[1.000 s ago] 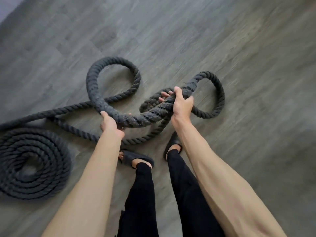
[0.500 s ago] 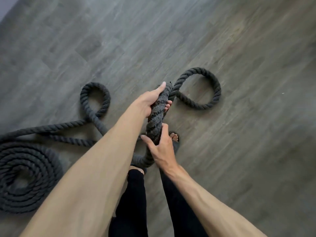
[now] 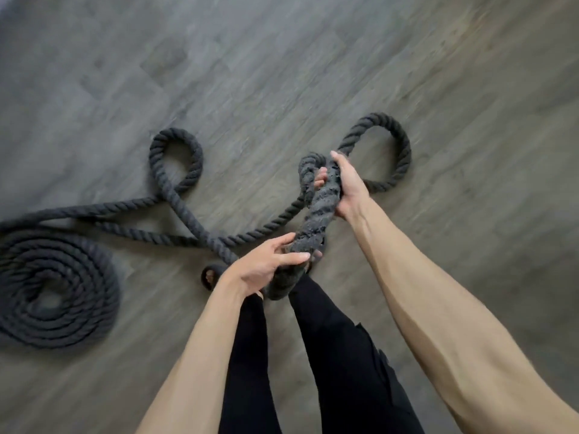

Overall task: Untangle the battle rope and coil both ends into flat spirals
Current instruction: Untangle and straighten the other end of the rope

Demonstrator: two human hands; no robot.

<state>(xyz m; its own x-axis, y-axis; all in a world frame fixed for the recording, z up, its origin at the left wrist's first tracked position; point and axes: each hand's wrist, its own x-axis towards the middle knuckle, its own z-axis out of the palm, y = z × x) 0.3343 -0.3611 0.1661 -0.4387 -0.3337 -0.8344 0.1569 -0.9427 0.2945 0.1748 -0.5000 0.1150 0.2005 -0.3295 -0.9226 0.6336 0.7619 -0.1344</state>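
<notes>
On the grey wood-grain floor [image 3: 282, 73], seen from the head camera, the thick dark-grey twisted battle rope [image 3: 319, 211] has one stretch lifted above the person's feet. The right hand [image 3: 347, 186] clasps the upper part of this stretch, fingers wrapped around it. The left hand [image 3: 266, 267] grasps the lower part, thumb across the top. Two open loops [image 3: 175, 145] lie on the floor, one on each side. At far left, one end lies coiled in a flat spiral [image 3: 53, 286]. Black trousers [image 3: 332, 355] show below.
</notes>
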